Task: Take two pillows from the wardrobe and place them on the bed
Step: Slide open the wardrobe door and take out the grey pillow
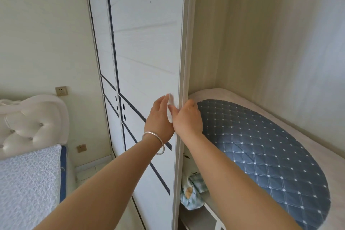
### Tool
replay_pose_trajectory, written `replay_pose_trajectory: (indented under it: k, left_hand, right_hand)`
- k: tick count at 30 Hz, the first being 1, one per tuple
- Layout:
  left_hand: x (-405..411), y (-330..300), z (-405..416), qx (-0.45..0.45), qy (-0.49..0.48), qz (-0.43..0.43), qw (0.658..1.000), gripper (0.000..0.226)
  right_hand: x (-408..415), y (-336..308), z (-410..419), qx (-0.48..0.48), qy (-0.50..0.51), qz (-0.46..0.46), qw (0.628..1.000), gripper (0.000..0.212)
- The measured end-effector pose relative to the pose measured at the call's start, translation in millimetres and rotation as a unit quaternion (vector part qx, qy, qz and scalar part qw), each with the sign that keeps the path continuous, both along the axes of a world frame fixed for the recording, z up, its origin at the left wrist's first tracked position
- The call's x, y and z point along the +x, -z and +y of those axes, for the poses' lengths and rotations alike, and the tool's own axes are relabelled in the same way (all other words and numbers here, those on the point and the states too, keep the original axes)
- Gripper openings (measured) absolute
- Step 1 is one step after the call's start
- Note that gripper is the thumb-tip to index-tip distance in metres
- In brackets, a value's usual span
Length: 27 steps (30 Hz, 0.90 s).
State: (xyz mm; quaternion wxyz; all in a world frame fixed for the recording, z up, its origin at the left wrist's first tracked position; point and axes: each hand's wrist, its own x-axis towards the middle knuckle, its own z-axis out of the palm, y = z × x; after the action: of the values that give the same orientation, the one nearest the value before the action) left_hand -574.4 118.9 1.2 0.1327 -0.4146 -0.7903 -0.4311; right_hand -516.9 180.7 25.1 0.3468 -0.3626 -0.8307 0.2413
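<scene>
The white sliding wardrobe door (149,46) with dark blue lines fills the middle of the view. My left hand (158,119), with a silver bangle on the wrist, rests on the small white door handle (169,111). Beside it, my right hand (188,119) curls its fingers round the door's right edge. To the right, the open wardrobe holds a large blue quilted piece of bedding (261,155) with white dots, lying on a beige layer (211,93). On a lower shelf sits a pale floral fabric bundle (192,194). The bed (28,183) lies at the lower left.
A white tufted headboard (31,123) stands at the left against the wall. Two brass wall sockets (61,91) (81,148) are between the bed and the wardrobe. A strip of floor (89,172) shows beside the bed. The wardrobe's beige inner wall (261,33) rises at the right.
</scene>
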Motion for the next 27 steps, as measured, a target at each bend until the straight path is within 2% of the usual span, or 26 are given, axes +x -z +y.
replay_pose_trajectory:
  k: [3, 6, 8, 14, 16, 18, 23, 27]
  left_hand:
    - [12.6, 2.5, -6.7, 0.071, -0.019, 0.105, 0.992, 0.073]
    - [25.7, 11.1, -1.1, 0.116, 0.041, 0.274, 0.954, 0.061]
    - [37.7, 17.4, 11.1, 0.107, 0.094, 0.303, 0.942, 0.055]
    - [78.6, 45.7, 68.4, 0.056, 0.192, 0.204, 0.958, 0.053]
    - [91.5, 60.0, 95.7, 0.039, 0.212, 0.146, 0.965, 0.050]
    - [100.5, 75.2, 126.0, -0.016, 0.221, 0.075, 0.972, 0.050]
    - [110.0, 101.7, 197.0, -0.171, 0.181, -0.061, 0.967, 0.046]
    - [98.7, 103.7, 243.0, -0.179, 0.088, -0.206, 0.958, 0.054]
  right_hand:
    - [17.7, 8.0, -3.7, 0.036, 0.004, 0.058, 0.998, 0.051]
    - [39.9, 19.4, -3.8, 0.070, 0.012, 0.093, 0.993, 0.039]
    - [54.0, 26.7, 5.2, 0.071, 0.028, 0.102, 0.992, 0.030]
    - [103.4, 53.4, 58.6, 0.041, 0.082, 0.069, 0.993, 0.024]
    - [120.5, 65.2, 80.5, 0.035, 0.109, 0.043, 0.992, 0.028]
    - [135.8, 76.3, 105.9, 0.020, 0.130, 0.019, 0.991, 0.032]
    - [165.5, 101.6, 179.6, -0.011, 0.145, -0.066, 0.987, 0.033]
    - [172.6, 112.6, 236.1, -0.009, 0.138, -0.126, 0.982, 0.040]
